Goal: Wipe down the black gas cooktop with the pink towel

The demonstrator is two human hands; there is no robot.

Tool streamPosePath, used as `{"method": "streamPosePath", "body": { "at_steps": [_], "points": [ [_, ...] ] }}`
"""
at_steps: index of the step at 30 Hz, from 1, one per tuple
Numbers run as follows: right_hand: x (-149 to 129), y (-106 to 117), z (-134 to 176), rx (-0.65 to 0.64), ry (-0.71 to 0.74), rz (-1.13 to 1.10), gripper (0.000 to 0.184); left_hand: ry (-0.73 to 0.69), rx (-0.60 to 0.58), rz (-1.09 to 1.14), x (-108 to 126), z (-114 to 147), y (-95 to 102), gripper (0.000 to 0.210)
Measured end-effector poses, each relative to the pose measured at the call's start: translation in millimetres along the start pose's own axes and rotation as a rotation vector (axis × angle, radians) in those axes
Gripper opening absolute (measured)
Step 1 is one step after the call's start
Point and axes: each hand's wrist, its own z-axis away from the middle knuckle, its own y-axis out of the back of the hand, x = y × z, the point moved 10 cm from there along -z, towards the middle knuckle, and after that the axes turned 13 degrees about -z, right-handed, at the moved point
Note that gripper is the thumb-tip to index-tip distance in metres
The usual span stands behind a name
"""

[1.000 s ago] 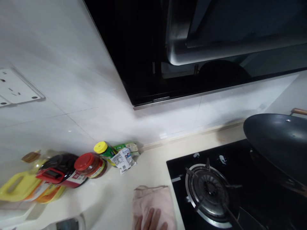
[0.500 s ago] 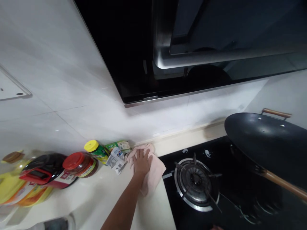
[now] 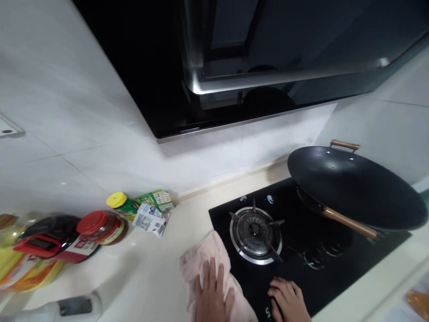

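My left hand [image 3: 213, 293] lies flat, fingers spread, pressing on a crumpled pink cloth [image 3: 209, 250]. The cloth covers part of the pale counter [image 3: 157, 277] and the left edge of the black gas cooktop [image 3: 221, 219]. My right hand [image 3: 288, 300] rests low on the cooktop's front, its fingers curled together; whatever is under them is hidden. Just beyond both hands is the left burner [image 3: 255, 230] with its metal pan support. White wet spots [image 3: 270, 199] show behind the burner.
A black wok [image 3: 351, 188] with wooden handles sits on the right side. At the left stand a red-lidded jar [image 3: 102, 227], a dark bottle [image 3: 56, 237], a yellow-capped container [image 3: 122, 205] and torn packets [image 3: 151, 219]. The range hood [image 3: 161, 98] hangs low overhead.
My left hand and the cloth have moved from the back wall towards me, to the cooktop's left edge. My right hand has come further into view. The view has shifted right.
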Motion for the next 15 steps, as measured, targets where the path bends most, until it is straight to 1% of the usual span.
{"method": "streamPosePath", "body": {
  "at_steps": [2,4,6,8,9,10,13,15],
  "points": [
    [3,-3,0,-0.03,-0.046,-0.048,0.027,0.045,-0.019,0.025,11,14,-1.7,0.069],
    [7,-4,2,-0.041,-0.096,-0.1,0.028,0.09,-0.074,0.063,17,18,-8.3,0.066],
    [11,-5,3,-0.031,-0.149,-0.151,0.027,0.129,-0.146,0.102,18,14,-14.3,0.061],
    [10,-3,1,0.016,-0.214,-0.183,0.024,0.178,-0.211,0.131,16,4,-15.9,0.058],
    [6,-3,-2,0.027,-0.235,-0.202,0.023,0.205,-0.238,0.142,14,-2,-14.9,0.056],
    [-1,-6,-6,0.008,-0.239,-0.23,0.022,0.233,-0.266,0.153,13,-8,-13.6,0.056],
    [-39,-21,-20,-0.159,-0.152,-0.332,0.02,0.35,-0.365,0.169,7,-25,-12.4,0.055],
    [-57,-25,-27,-0.236,-0.109,-0.357,0.026,0.412,-0.425,0.163,6,-30,-14.1,0.057]
  ]
}}
